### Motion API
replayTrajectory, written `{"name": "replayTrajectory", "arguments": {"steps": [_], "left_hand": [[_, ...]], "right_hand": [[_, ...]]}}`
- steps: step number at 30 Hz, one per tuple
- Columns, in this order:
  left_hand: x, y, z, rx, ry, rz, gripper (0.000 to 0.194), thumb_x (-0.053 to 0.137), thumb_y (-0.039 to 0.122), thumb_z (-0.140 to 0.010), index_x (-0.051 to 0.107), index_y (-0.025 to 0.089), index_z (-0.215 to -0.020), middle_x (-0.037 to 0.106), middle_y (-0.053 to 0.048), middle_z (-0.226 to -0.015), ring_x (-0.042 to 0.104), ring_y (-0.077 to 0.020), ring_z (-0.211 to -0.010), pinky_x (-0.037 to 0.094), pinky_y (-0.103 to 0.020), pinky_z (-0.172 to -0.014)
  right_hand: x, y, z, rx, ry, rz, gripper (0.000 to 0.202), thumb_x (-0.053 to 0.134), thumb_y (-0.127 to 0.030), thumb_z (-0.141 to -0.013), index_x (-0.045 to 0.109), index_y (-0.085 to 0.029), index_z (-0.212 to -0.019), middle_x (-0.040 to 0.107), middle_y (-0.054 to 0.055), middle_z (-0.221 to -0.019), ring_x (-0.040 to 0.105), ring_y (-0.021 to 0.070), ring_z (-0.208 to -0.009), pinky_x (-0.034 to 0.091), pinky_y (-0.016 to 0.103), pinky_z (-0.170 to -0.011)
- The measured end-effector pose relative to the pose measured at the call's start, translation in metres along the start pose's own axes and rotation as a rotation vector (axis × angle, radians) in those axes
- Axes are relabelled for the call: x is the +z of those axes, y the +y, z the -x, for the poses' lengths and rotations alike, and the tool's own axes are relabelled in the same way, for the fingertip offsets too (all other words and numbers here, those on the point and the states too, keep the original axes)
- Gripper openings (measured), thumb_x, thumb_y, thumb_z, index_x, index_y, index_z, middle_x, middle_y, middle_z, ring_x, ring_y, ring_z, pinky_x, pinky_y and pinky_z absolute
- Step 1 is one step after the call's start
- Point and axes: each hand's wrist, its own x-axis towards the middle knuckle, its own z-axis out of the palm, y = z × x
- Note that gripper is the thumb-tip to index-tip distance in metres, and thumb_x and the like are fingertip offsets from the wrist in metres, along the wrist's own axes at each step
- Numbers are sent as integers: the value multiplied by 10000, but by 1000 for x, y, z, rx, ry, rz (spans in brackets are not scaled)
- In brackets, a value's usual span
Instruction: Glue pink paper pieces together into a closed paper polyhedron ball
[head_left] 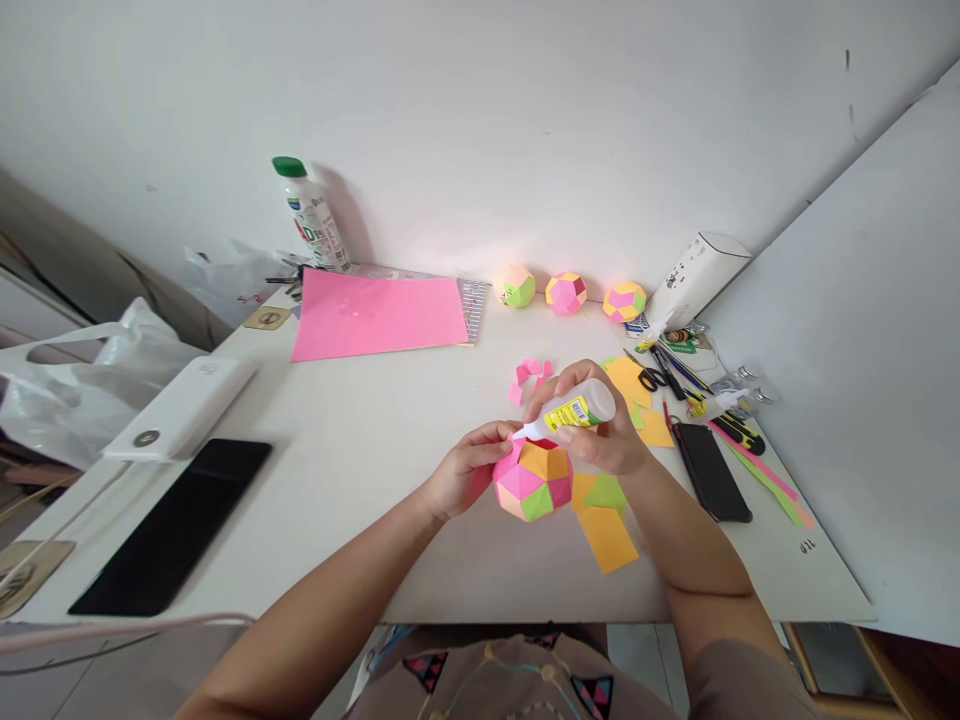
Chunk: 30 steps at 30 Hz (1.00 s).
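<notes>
My left hand (472, 468) grips the upper left rim of a many-sided paper ball (534, 482) made of pink, orange, green and peach facets. The ball's top is open. In my right hand (611, 440) is a white glue bottle (574, 410) with a yellow label, tilted with its nozzle down to the left. The nozzle tip is at a pink flap on the ball's rim, close to my left fingertips. Whether glue is coming out is too small to see. Small folded pink paper pieces (527, 378) lie on the table just beyond my hands.
Three finished paper balls (566, 293) stand along the wall. Orange paper sheets (606, 538) lie right of the ball. Scissors (652, 378), a black phone (711, 470) and cutters sit at right. Pink sheets (379, 315) and a green-capped bottle (311, 215) are at back left.
</notes>
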Motion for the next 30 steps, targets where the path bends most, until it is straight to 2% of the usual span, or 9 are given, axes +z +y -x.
{"name": "replayTrajectory", "arguments": {"steps": [9, 17, 25, 27, 30], "left_hand": [[0, -1, 0, -13, -16, 22, 138, 760, 258, -641, 680, 151, -676, 645, -29, -782, 573, -156, -714, 407, -269, -651], [-1, -2, 0, -29, -26, 29, 111, 732, 237, -654, 681, 143, -684, 649, -31, -748, 568, -155, -691, 395, -276, -651], [1, 1, 1, -26, -50, 30, 90, 725, 235, -670, 682, 156, -670, 625, -18, -690, 551, -146, -647, 396, -285, -671], [0, 1, 1, -18, -44, 27, 86, 724, 238, -676, 689, 161, -686, 637, -23, -719, 561, -154, -678, 399, -289, -694], [-2, 1, 1, 7, -39, 15, 95, 726, 251, -678, 694, 162, -691, 665, -47, -901, 590, -187, -800, 419, -301, -733]], "right_hand": [[-1, -1, 0, 20, -37, -73, 285, 611, -176, -756, 430, -223, -971, 655, 53, -880, 569, 175, -761, 431, 318, -635], [-3, -4, 1, 7, -110, -63, 323, 608, -94, -687, 456, -204, -949, 673, 71, -901, 593, 192, -813, 451, 364, -709], [-4, -11, 2, -27, -150, 79, 312, 612, -107, -644, 484, -204, -911, 697, 70, -891, 605, 194, -789, 458, 371, -723], [-5, -13, 2, -36, -150, 84, 305, 617, -114, -650, 484, -201, -911, 698, 72, -887, 605, 194, -789, 453, 372, -728], [-8, -15, 2, -28, -129, 48, 278, 638, -165, -693, 474, -205, -913, 697, 70, -873, 596, 188, -779, 453, 355, -700]]}}
